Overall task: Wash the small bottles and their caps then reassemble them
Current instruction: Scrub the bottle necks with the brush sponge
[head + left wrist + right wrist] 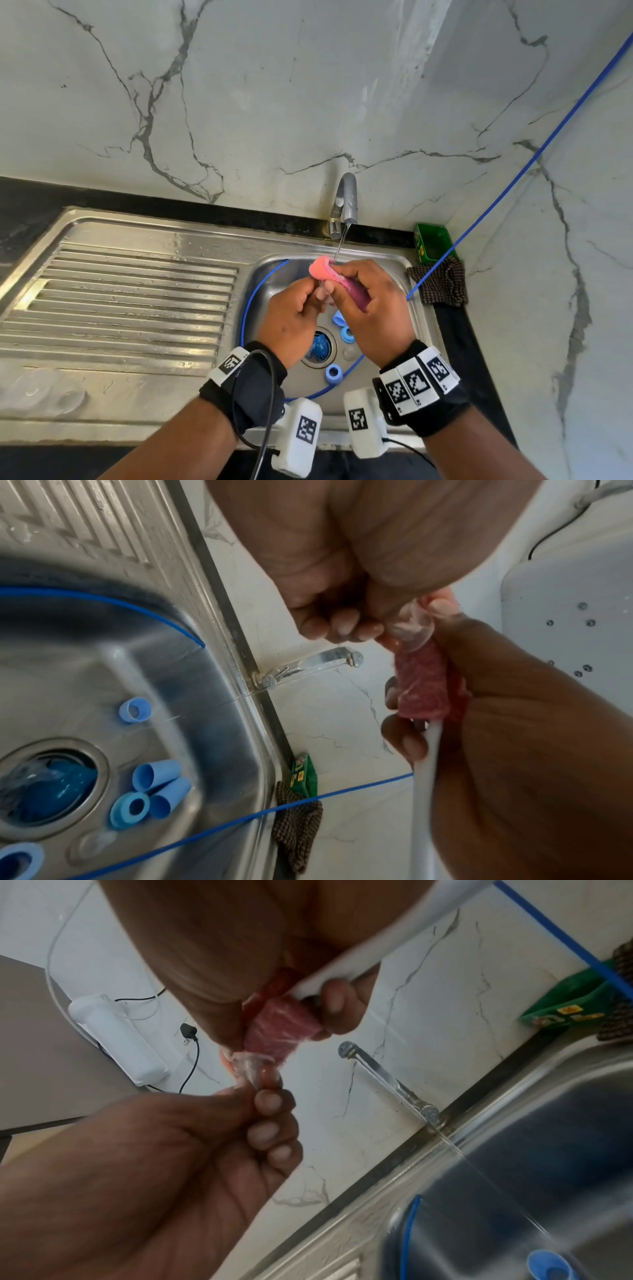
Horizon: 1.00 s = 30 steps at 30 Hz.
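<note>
Hands over a steel sink [383, 260]: left hand [291, 315] pinches a small clear bottle [409, 627], right hand [373, 308] grips a pink brush [322, 267] under running tap [347, 198] water.

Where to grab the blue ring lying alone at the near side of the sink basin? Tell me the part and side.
Pinch the blue ring across its outer wall from above. It lies flat with its hole facing up, apart from the other blue caps, so both sides look free for fingertips.

Your surroundings: green box [434, 242] in counter corner, checked cloth [442, 283] just in front; blue cord [520, 171] crosses both; white marble wall [274, 85] behind.
</note>
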Available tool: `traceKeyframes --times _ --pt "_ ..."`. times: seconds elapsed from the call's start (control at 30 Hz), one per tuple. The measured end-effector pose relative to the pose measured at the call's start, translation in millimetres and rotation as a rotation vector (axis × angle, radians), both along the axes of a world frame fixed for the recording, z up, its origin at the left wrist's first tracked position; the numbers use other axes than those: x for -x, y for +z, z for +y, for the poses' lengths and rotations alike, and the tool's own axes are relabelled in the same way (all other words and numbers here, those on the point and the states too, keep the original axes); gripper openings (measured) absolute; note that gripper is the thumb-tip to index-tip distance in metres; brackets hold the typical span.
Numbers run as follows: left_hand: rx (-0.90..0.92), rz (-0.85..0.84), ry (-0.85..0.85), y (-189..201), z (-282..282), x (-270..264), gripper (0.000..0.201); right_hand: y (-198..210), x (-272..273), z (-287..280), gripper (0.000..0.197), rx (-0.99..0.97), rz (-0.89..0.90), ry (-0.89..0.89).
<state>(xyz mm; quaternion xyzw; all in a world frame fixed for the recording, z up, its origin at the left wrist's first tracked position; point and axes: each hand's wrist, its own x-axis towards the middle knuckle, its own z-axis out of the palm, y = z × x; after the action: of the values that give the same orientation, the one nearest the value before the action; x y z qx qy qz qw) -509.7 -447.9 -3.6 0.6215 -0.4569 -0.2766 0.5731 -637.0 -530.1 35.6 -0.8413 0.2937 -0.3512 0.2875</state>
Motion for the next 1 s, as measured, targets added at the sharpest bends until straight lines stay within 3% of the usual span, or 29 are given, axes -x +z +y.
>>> traceKeyframes --times 0.17,0.3,0.43,0.47,0.63,0.8,1.0 --pt "-0.018 -0.102 0.123 -1 1 -22 0.024 -11 18 4 0.021 -0.003 0.073 0.050" --pt "0.010 -0.160 0.099 5 -3 -17 0.026 8 8 -8 0.017 -0.044 -0.004 -0.069" --pt "0.051 0.006 0.100 7 -20 -8 0.034 14 -25 -10 0.016 0.016 -0.012 -0.025" --pt "0.057 0.078 0.120 10 -23 -8 0.026 11 -27 -7 0.015 0.009 -0.022 -0.020" --pt "0.021 0.215 0.162 -1 -23 -11 0.020 -4 -3 -5 0.017 -0.028 0.022 0.050" --pt "-0.002 0.087 0.124 -1 -31 -3 0.055 14 -7 -31 0.017 -0.091 -0.021 -0.080" --pt "0.046 0.059 0.127 8 -45 -3 0.056 -1 -26 -31 0.016 -0.220 -0.057 -0.067"
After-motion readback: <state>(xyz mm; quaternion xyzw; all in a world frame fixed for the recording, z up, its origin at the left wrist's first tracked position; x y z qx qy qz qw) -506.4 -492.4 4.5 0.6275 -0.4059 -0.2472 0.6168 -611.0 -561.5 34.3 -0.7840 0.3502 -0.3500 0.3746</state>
